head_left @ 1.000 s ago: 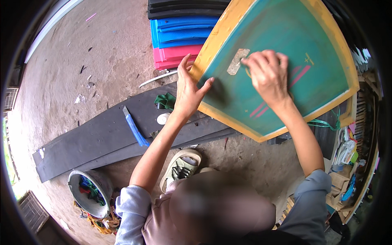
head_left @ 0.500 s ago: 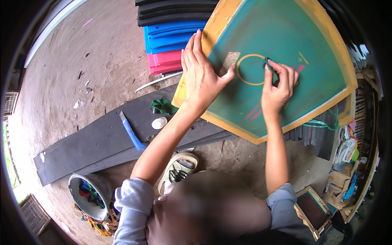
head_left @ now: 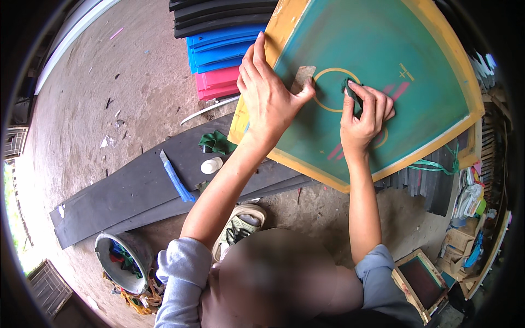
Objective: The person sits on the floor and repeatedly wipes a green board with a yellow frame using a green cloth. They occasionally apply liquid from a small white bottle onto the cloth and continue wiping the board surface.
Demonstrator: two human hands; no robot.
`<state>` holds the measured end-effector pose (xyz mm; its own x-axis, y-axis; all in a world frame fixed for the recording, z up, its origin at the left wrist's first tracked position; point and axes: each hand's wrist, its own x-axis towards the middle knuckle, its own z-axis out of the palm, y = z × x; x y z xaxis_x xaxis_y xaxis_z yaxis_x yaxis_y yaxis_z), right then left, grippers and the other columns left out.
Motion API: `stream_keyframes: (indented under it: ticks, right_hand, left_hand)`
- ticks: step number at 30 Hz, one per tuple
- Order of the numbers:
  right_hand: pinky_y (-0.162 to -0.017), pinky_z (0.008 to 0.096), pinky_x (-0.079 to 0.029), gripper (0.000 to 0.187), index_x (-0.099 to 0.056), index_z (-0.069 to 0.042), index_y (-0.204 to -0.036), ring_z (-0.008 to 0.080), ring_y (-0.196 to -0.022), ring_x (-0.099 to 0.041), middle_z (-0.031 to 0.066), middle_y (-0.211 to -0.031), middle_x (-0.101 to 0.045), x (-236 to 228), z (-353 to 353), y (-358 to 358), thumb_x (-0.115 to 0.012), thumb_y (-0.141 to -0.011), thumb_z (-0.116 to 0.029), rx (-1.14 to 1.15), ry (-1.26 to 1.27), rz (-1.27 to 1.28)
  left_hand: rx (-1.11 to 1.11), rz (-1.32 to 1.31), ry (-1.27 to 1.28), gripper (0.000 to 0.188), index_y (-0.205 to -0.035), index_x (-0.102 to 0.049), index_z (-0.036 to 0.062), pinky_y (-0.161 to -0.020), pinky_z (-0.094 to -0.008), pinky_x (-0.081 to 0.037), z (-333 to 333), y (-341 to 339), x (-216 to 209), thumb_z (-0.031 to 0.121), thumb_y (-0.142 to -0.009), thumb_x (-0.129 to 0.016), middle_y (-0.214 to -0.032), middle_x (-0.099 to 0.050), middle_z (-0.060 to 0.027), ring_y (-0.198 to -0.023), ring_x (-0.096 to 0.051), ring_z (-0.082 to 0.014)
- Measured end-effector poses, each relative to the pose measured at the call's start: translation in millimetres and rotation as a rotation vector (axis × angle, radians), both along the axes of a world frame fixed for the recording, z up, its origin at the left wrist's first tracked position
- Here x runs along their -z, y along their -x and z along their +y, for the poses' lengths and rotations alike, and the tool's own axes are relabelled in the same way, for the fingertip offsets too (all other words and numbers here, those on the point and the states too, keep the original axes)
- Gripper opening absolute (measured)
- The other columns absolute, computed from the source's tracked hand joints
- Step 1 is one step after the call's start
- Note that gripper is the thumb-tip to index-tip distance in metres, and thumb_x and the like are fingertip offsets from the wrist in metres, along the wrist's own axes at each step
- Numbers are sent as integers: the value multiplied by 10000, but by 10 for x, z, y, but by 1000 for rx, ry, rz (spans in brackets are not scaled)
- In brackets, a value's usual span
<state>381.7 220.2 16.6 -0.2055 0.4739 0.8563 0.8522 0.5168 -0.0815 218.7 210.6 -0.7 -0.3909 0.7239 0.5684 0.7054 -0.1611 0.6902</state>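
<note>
A screen-printing frame [head_left: 465, 123] with green mesh and yellow borders stands tilted before me. My left hand [head_left: 268, 97] rests along its left border, fingers stretched out and thumb over the mesh beside a small greyish patch [head_left: 302, 78]. Between the thumb and fingers of my right hand [head_left: 365, 117] is a dark green cloth [head_left: 353, 93], pressed to the mesh inside the right part of a yellow ring outline [head_left: 321, 73]. Part of a second ring shows beside my right wrist. Pink strips lie across the mesh on both sides of that hand.
Long black sheets [head_left: 120, 191] lie on the floor, bearing a blue-handled cutter [head_left: 176, 177], a white bottle [head_left: 211, 165] and a green cloth [head_left: 217, 142]. Blue sheets [head_left: 224, 49] are stacked behind. A bucket of rags [head_left: 123, 262] stands at lower left, a smaller frame [head_left: 421, 281] at lower right.
My right hand has moved slightly left with the cloth, from the ring's right edge to inside it. The left hand keeps its place on the border. The view has shifted a little.
</note>
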Motion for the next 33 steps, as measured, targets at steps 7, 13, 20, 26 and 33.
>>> stream_keyframes:
  ticks: [7, 13, 20, 26, 33]
  right_hand:
    - [-820, 379, -355, 239, -648, -178, -998, 187, -905, -517, -15, -943, -567, 28, -13, -11, -699, -765, -194, 37, 26, -55]
    - [-1071, 477, -234, 504, -524, -157, -1286, 179, -1263, -360, -77, -1373, -432, 71, -188, 68, -582, -839, -383, -107, 152, -733]
    - [-1093, 579, -33, 481, -446, -238, -1357, 187, -1363, -251, -122, -1458, -318, -70, 7, -126, -502, -884, -300, -194, 121, -1012]
    - [-1108, 559, -39, 519, -414, -250, -1372, 154, -1385, -200, -159, -1451, -310, -170, -35, -111, -533, -869, -298, -147, 180, -997]
    - [-1095, 558, -121, 501, -455, -262, -1345, 162, -1377, -229, -158, -1448, -322, -411, 38, 33, -560, -855, -293, -3, 169, -789]
  left_hand:
    - [21, -39, 24, 997, -1381, -213, 26, -925, -474, -332, -16, -13, -35, 339, -605, -757, -1269, -369, -202, -1155, -391, -354]
    - [179, -58, -64, 919, -1378, -207, 27, -983, -471, -269, -123, 105, 191, 237, -664, -746, -1325, -343, -189, -1202, -350, -350]
    - [204, -72, -17, 969, -1380, -199, 22, -1005, -451, -257, -211, 152, 379, 321, -670, -786, -1337, -324, -191, -1203, -348, -346]
    - [211, -236, 33, 1032, -1403, -165, 17, -1000, -457, -270, -228, 167, 371, 327, -654, -805, -1327, -351, -192, -1197, -358, -345]
    - [200, -208, 108, 1026, -1413, -152, 36, -990, -452, -283, -269, 263, 349, 297, -664, -804, -1316, -364, -190, -1191, -372, -335]
